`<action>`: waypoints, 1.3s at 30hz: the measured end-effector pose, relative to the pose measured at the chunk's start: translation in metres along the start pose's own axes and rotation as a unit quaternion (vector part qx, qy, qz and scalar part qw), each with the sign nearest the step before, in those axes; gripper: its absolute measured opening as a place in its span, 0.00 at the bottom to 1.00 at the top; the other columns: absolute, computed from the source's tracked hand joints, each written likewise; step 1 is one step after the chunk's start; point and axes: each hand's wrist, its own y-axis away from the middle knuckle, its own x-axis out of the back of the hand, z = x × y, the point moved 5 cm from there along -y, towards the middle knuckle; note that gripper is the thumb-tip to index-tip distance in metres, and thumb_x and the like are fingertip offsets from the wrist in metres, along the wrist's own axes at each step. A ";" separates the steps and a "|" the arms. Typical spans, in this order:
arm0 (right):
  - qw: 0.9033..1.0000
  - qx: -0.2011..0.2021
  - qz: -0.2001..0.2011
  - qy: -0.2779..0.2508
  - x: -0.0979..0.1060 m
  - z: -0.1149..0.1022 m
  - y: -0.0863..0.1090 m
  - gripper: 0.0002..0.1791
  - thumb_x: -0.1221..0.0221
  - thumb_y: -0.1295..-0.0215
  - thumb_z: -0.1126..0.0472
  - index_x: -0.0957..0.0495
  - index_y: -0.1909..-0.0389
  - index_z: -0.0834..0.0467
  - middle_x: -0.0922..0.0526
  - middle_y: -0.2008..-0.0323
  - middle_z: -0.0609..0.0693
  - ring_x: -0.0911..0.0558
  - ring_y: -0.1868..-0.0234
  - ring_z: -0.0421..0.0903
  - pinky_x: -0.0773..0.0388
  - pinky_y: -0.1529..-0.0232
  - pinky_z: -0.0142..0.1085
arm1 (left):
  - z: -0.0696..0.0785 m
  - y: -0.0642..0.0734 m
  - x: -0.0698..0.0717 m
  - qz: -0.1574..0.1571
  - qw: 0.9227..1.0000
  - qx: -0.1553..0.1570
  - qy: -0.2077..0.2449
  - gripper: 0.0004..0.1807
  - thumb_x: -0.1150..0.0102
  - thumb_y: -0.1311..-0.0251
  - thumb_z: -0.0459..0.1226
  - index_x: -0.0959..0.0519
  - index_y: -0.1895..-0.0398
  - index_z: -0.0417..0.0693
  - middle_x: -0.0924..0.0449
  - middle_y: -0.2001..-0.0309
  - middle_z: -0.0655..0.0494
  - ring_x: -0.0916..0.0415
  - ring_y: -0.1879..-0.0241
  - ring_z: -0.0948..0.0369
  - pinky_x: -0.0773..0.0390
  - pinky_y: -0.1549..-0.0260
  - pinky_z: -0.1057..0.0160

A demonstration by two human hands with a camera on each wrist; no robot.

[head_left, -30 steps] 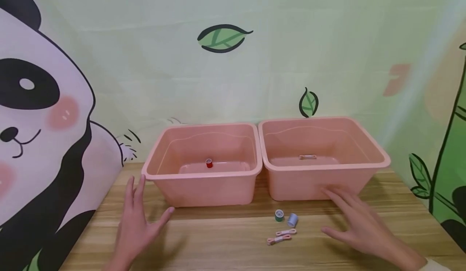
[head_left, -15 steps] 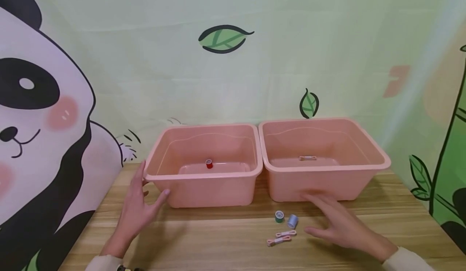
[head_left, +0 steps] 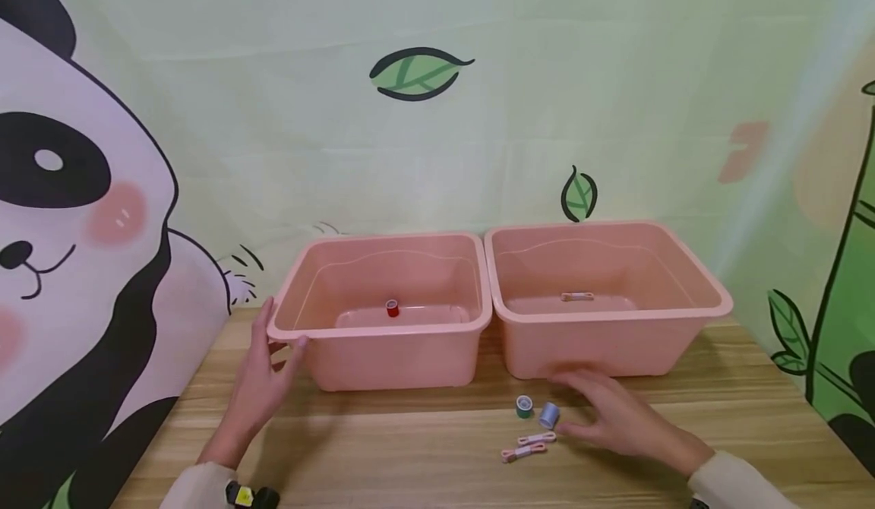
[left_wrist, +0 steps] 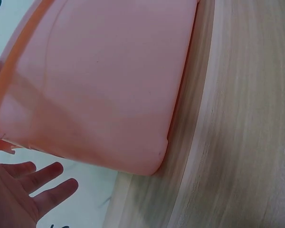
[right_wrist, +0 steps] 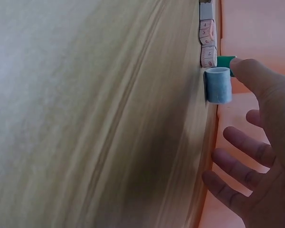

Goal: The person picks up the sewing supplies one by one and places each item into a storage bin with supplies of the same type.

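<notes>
My left hand (head_left: pixel 256 380) is at the front left corner of the left pink bin (head_left: pixel 393 361), thumb by the front rim, fingers along the outer side. In the left wrist view its fingers (left_wrist: pixel 57 194) are spread past the bin's end. My right hand (head_left: pixel 625 424), fingers extended, hovers just right of a light blue thread spool (head_left: pixel 549 415). A green thread spool (head_left: pixel 524 406) stands beside it. Two folded tape measures, one white (head_left: pixel 536 438) and one pink (head_left: pixel 524 453), lie nearer me; printed numbers show in the right wrist view.
A second pink bin (head_left: pixel 608 346) stands at the right, against the left one, with a folded tape measure (head_left: pixel 577 296) inside. A red thread spool (head_left: pixel 393 308) is in the left bin. Behind the wooden table (head_left: pixel 410 456) hangs a panda-printed cloth (head_left: pixel 301 114).
My right hand has moved left, up to the blue spool. My left hand has shifted up against the left bin's corner. The bins and small items stay in place.
</notes>
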 end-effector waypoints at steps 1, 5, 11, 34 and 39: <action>1.000 0.000 -0.001 -0.002 -0.001 0.000 -0.001 0.34 0.23 0.47 0.48 0.19 0.41 0.57 0.17 0.42 0.50 0.20 0.42 0.52 0.21 0.43 0.53 | 0.000 -0.001 0.000 0.000 1.000 0.001 0.003 0.47 0.49 0.25 0.57 0.69 0.17 0.70 0.52 0.19 0.42 0.34 0.31 0.36 0.25 0.43 0.34; 1.000 -0.014 -0.016 -0.010 -0.006 0.000 -0.004 0.30 0.24 0.46 0.46 0.18 0.45 0.56 0.17 0.43 0.51 0.20 0.42 0.52 0.21 0.42 0.54 | 0.000 -0.003 0.001 0.005 1.000 0.001 0.008 0.45 0.52 0.24 0.58 0.67 0.17 0.69 0.49 0.20 0.41 0.33 0.32 0.37 0.25 0.43 0.34; 0.998 -0.046 -0.053 0.000 -0.010 0.002 -0.004 0.25 0.27 0.44 0.39 0.16 0.50 0.49 0.17 0.46 0.48 0.20 0.44 0.53 0.20 0.45 0.56 | 0.000 -0.005 0.000 0.005 1.000 0.012 0.027 0.45 0.53 0.25 0.60 0.65 0.16 0.66 0.48 0.20 0.42 0.32 0.33 0.40 0.29 0.38 0.35; 0.998 -0.031 -0.051 0.008 -0.013 0.001 -0.008 0.15 0.27 0.42 0.43 0.15 0.57 0.42 0.18 0.55 0.35 0.20 0.50 0.45 0.18 0.49 0.50 | -0.004 -0.006 -0.002 0.013 0.998 0.017 0.065 0.45 0.49 0.25 0.57 0.62 0.16 0.66 0.47 0.20 0.44 0.30 0.34 0.43 0.18 0.48 0.43; 0.998 -0.035 -0.054 0.009 -0.013 0.002 -0.008 0.15 0.27 0.41 0.42 0.15 0.57 0.42 0.18 0.54 0.36 0.20 0.50 0.45 0.18 0.49 0.50 | -0.005 -0.006 -0.003 0.009 0.997 0.019 0.068 0.45 0.49 0.25 0.57 0.62 0.16 0.66 0.47 0.20 0.45 0.30 0.34 0.43 0.18 0.48 0.43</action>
